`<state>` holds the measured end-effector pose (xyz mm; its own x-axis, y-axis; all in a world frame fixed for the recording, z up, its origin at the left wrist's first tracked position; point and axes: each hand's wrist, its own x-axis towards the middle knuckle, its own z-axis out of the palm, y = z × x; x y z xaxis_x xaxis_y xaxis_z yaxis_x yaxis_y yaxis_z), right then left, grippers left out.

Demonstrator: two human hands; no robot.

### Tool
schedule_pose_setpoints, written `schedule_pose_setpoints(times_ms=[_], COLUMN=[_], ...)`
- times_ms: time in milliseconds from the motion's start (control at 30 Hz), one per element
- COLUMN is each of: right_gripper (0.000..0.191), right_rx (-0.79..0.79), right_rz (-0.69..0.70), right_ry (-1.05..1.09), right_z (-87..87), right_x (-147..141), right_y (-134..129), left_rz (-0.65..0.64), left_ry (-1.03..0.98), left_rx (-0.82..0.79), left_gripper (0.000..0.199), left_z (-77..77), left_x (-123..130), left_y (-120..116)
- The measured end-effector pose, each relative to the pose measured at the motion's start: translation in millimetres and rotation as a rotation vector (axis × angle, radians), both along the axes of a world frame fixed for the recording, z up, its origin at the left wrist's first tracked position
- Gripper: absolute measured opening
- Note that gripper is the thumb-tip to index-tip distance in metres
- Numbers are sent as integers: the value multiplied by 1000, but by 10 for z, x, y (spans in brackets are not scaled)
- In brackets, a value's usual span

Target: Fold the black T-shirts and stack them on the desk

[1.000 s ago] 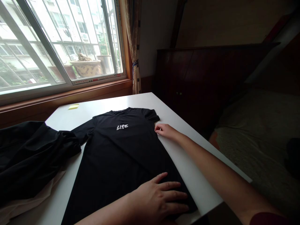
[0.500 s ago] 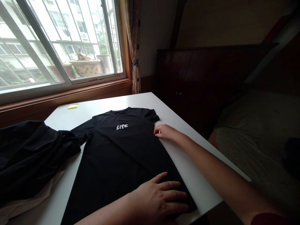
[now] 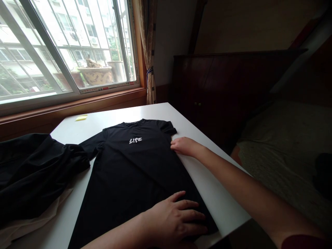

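Note:
A black T-shirt (image 3: 135, 173) with white lettering on its chest lies spread flat, its collar toward the far side. My left hand (image 3: 178, 219) rests on the shirt's lower right part, palm down and fingers spread. Farther up, my right hand (image 3: 185, 147) is closed in a pinch at the shirt's right side edge, just below the short sleeve (image 3: 167, 127). Its fingertips are partly hidden against the black cloth.
The white table (image 3: 215, 193) carries a heap of dark clothing (image 3: 38, 173) on the left, with pale cloth under it. A yellow sticky note (image 3: 81, 118) lies at the back left. Beyond are a barred window (image 3: 85, 45), a curtain (image 3: 149, 52) and a dark cabinet (image 3: 207, 79).
The right fingers have closed together at the shirt's side edge, and a small yellow bit seen beside them no longer shows. The left hand has stayed almost still.

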<state>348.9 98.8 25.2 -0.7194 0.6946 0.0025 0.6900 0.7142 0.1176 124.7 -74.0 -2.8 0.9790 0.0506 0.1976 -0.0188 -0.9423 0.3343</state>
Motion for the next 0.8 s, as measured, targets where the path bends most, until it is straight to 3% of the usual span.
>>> schedule_pose_setpoints(times_ms=[200,367,500,800], right_gripper=[17,26,31,30], right_rx=[87,72,102,69], right_rz=[89,70,77,217], right_ry=[72,228,205,285], right_z=[-149,-270,-347,-307], right_x=[225,433,481,431], right_y=[28,2,-42,-58], left_rz=[7,-4,29,30], left_ry=[-5,-31,-29,-37], left_rx=[-23,-16,21,108], left_gripper=[44,41,28,16], left_z=[16,11,5,-8], left_x=[9,21,48,81], left_y=[11,17,13,6])
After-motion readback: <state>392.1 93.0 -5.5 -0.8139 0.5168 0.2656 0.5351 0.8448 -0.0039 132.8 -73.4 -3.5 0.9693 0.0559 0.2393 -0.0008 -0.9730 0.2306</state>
